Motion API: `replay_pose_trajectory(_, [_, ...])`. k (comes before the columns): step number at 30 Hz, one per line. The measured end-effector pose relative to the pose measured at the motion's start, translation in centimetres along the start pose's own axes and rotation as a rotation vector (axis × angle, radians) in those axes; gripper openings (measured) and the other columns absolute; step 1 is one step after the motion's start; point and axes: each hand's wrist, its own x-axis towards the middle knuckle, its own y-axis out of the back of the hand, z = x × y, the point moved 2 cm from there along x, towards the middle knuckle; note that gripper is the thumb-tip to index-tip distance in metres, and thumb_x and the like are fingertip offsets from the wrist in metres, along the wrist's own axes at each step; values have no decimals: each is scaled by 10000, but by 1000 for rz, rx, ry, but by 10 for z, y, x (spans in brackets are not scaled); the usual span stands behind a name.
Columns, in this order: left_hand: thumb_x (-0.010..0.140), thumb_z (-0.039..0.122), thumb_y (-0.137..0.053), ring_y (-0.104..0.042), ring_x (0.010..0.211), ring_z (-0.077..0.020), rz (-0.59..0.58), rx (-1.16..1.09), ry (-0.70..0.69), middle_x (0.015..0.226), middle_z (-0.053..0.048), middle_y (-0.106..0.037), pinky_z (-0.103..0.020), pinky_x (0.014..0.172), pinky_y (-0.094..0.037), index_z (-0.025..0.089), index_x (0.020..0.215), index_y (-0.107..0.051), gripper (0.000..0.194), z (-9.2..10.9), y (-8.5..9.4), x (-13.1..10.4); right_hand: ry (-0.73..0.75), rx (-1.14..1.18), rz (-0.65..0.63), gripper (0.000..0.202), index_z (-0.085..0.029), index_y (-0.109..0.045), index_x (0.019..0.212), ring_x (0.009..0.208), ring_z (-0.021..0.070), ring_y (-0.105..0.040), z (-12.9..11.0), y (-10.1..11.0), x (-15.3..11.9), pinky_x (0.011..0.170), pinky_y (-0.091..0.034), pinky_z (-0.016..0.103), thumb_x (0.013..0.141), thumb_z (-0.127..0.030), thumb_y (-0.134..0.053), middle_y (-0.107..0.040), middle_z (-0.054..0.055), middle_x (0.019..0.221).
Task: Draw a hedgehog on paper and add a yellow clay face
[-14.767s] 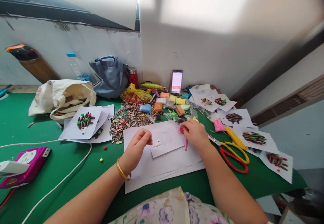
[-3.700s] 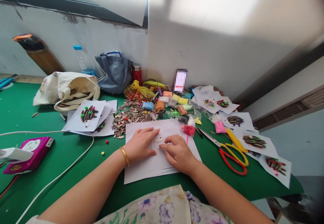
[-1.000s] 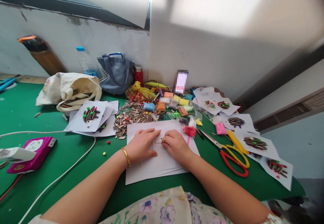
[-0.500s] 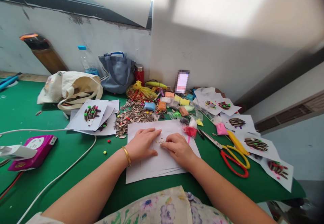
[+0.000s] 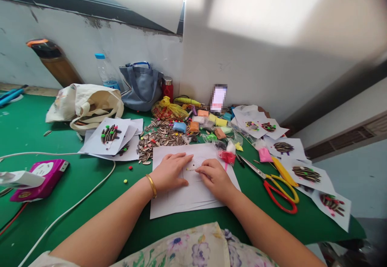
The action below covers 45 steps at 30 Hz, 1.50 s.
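Observation:
White sheets of paper lie stacked before me, with a faint pencil outline and a small dark dot on the top one. My left hand rests flat on the paper, fingers spread, left of the drawing. On the other side, my right hand has its thumb and forefinger pinched together at the drawing, touching the paper near a tiny pale piece. What the pinch holds, if anything, is hidden. Just beyond the sheets spreads a pile of striped sunflower seeds.
Packets of coloured clay, among them a blue one and a red one, lie behind the paper. Scissors sit at right beside seed-decorated cards. More cards, a cloth bag, a white cable and a purple power box are left.
My right fingertips have shifted slightly to the right along the drawing, showing more of the dot and the pale piece. My left hand stays in place.

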Motion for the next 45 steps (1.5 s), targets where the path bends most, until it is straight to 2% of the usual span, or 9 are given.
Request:
replay_pose_trajectory(8, [729, 408, -749, -357, 1411, -294, -2, -8, 2, 1502, -91, -453, -472, 1128, -257, 271, 1464, -351, 847, 1, 2, -1, -133, 213, -18, 216, -255, -722, 1021, 989, 199, -572, 2, -7, 3, 912, -478, 372, 927, -147, -559, -618, 46, 984])
replay_pose_trajectory(15, [735, 415, -746, -364, 1406, -296, 8, -6, -5, 1500, -95, -455, -470, 1125, -264, 271, 1460, -358, 834, 1, 1, 0, -58, 56, -101, 283, -277, -696, 1118, 1018, 217, -548, -5, -14, 4, 928, -457, 394, 889, -128, -621, -621, 48, 1028])
replay_pose_trajectory(17, [735, 412, -747, -366, 1405, -297, 8, -2, -4, 1496, -95, -460, -468, 1124, -265, 273, 1458, -362, 831, 1, 0, 0, -68, -16, -92, 296, -262, -685, 1118, 1017, 231, -542, -5, -14, 5, 913, -452, 400, 861, -118, -653, -627, 56, 1035])
replay_pose_trajectory(21, [732, 406, -749, -361, 1408, -295, 4, 4, 0, 1499, -89, -457, -467, 1126, -261, 272, 1465, -349, 846, 1, 0, -1, -82, -87, -20, 171, -220, -694, 992, 976, 233, -541, -3, -11, 5, 867, -447, 386, 872, -115, -632, -638, 65, 987])
replay_pose_trajectory(26, [731, 414, -747, -354, 1412, -294, 2, 3, -3, 1505, -93, -449, -462, 1129, -251, 270, 1470, -341, 856, 0, -1, -1, 32, -144, -57, 168, -256, -725, 1012, 902, 209, -532, -3, -4, -5, 809, -423, 363, 922, -200, -595, -616, 61, 938])
replay_pose_trajectory(30, [733, 422, -744, -353, 1411, -297, 4, 1, -9, 1505, -92, -449, -464, 1128, -247, 271, 1470, -339, 855, -1, -1, 0, 104, -208, -99, 224, -290, -729, 1051, 903, 205, -521, -4, -3, -13, 800, -390, 363, 907, -181, -596, -603, 52, 932])
replay_pose_trajectory(36, [746, 423, -729, -348, 1414, -302, 1, -2, -4, 1503, -90, -449, -467, 1128, -247, 277, 1474, -334, 841, -1, -1, -1, 126, -226, -134, 364, -311, -706, 1104, 937, 212, -506, -4, -7, -13, 842, -389, 372, 842, -83, -597, -592, 49, 967])
replay_pose_trajectory(41, [744, 415, -734, -347, 1414, -306, -2, -6, -1, 1505, -97, -447, -471, 1130, -239, 279, 1476, -335, 845, 0, -1, -1, 67, -147, -79, 344, -272, -720, 1034, 941, 215, -525, -2, -5, -12, 844, -424, 376, 832, -41, -563, -599, 54, 968])
replay_pose_trajectory(45, [740, 411, -740, -351, 1413, -296, -1, -3, -2, 1506, -93, -447, -467, 1128, -250, 273, 1473, -337, 848, 1, 0, -1, 35, -88, -33, 283, -245, -718, 1033, 942, 219, -541, -1, -4, -10, 846, -453, 383, 861, -69, -577, -609, 66, 972])
